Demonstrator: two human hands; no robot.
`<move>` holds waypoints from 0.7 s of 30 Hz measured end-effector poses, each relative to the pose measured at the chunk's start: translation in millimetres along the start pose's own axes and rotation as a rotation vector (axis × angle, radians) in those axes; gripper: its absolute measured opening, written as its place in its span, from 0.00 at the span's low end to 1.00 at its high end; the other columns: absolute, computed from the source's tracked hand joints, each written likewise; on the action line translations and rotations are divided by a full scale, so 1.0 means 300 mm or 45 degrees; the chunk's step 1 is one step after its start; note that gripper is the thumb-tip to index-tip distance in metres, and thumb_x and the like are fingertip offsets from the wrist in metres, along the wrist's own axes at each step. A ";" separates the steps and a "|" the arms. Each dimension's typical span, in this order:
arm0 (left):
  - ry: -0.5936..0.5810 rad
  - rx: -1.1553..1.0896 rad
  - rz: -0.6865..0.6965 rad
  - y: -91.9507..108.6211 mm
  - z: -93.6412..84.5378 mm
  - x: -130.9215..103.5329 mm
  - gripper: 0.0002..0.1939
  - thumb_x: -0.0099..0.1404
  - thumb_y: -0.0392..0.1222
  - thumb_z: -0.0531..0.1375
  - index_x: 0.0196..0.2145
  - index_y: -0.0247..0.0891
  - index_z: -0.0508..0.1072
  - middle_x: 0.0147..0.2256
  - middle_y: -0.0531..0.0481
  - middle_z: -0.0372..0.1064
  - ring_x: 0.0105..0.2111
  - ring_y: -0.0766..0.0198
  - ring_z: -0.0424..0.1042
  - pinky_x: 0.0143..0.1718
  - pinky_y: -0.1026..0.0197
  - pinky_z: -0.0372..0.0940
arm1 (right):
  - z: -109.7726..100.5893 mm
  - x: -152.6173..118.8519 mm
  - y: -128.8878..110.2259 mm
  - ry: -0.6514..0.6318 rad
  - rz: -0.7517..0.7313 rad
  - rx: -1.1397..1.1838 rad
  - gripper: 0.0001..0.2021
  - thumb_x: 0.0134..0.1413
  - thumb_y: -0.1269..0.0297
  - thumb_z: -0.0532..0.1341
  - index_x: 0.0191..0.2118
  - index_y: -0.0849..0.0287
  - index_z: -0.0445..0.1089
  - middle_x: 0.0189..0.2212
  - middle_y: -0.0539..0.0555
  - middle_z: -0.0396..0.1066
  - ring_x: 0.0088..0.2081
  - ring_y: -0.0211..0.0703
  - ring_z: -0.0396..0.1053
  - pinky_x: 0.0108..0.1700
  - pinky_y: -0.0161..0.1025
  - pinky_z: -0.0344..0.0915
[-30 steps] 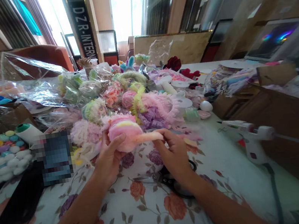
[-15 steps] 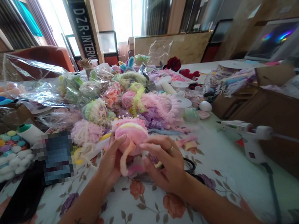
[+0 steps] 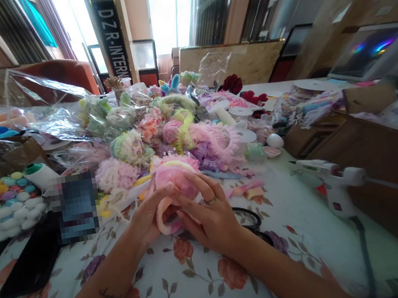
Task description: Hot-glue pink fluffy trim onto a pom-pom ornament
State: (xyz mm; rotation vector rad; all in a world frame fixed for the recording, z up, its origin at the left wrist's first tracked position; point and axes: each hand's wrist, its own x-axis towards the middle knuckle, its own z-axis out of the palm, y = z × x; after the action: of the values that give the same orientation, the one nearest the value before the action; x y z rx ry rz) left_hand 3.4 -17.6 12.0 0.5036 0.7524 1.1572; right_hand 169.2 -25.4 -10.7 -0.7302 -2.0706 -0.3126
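A round pink fluffy piece (image 3: 176, 172) with a pale yellow band is held above the flowered tablecloth. My left hand (image 3: 150, 213) is closed around its left side. A peach and pink fuzzy strip (image 3: 161, 216) curls down from it between the two hands. My right hand (image 3: 210, 213), with a ring on one finger, has its fingertips pressed on the piece and the upper part of the strip. Where the fingertips meet, the grip is partly hidden.
A glue gun (image 3: 332, 182) lies at the right beside a cardboard box (image 3: 389, 188). Black scissors (image 3: 251, 219) are behind my right hand. Yarn bundles (image 3: 126, 148), a pompom bag (image 3: 11, 211) and a black case (image 3: 31, 263) lie ahead and left.
My right hand has moved left and slightly up, its fingers now on the pink piece and strip. The strip's loop has shifted between the hands.
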 end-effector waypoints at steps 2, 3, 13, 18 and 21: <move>-0.012 0.044 0.026 -0.001 -0.004 -0.001 0.14 0.47 0.35 0.73 0.31 0.33 0.75 0.26 0.51 0.74 0.24 0.67 0.73 0.23 0.67 0.69 | 0.002 -0.001 0.001 -0.013 -0.018 0.016 0.18 0.60 0.71 0.61 0.55 0.59 0.73 0.64 0.66 0.59 0.64 0.59 0.58 0.61 0.55 0.65; -0.015 0.067 0.028 0.000 -0.005 -0.001 0.14 0.47 0.35 0.73 0.31 0.32 0.75 0.26 0.51 0.74 0.25 0.66 0.73 0.24 0.67 0.69 | 0.003 -0.001 0.001 -0.017 -0.025 0.028 0.17 0.60 0.71 0.61 0.54 0.59 0.74 0.65 0.65 0.59 0.64 0.59 0.58 0.61 0.55 0.64; 0.063 0.122 0.034 0.004 -0.005 -0.004 0.12 0.49 0.35 0.72 0.32 0.32 0.76 0.29 0.50 0.75 0.27 0.65 0.74 0.28 0.65 0.71 | -0.020 -0.001 0.004 0.143 0.087 0.181 0.20 0.59 0.71 0.60 0.58 0.59 0.68 0.59 0.66 0.61 0.59 0.56 0.64 0.59 0.55 0.66; 0.029 0.088 0.045 -0.011 -0.006 -0.002 0.09 0.52 0.32 0.70 0.33 0.33 0.76 0.29 0.50 0.74 0.26 0.66 0.73 0.27 0.65 0.70 | -0.007 -0.004 0.007 -0.016 0.024 0.003 0.28 0.65 0.53 0.57 0.66 0.58 0.61 0.67 0.67 0.54 0.69 0.64 0.52 0.66 0.60 0.56; 0.005 0.049 -0.025 -0.017 -0.008 -0.001 0.08 0.54 0.34 0.69 0.33 0.33 0.76 0.26 0.50 0.73 0.23 0.65 0.72 0.22 0.66 0.67 | 0.012 -0.011 0.009 -0.132 0.010 -0.093 0.30 0.66 0.48 0.55 0.68 0.57 0.58 0.69 0.66 0.54 0.72 0.64 0.45 0.69 0.62 0.49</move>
State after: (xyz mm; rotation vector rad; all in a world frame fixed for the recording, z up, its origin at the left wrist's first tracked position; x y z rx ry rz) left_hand 4.7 -19.8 6.8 0.5253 0.7827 1.1273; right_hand 169.9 -22.6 -15.6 -0.8134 -2.1628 -0.3536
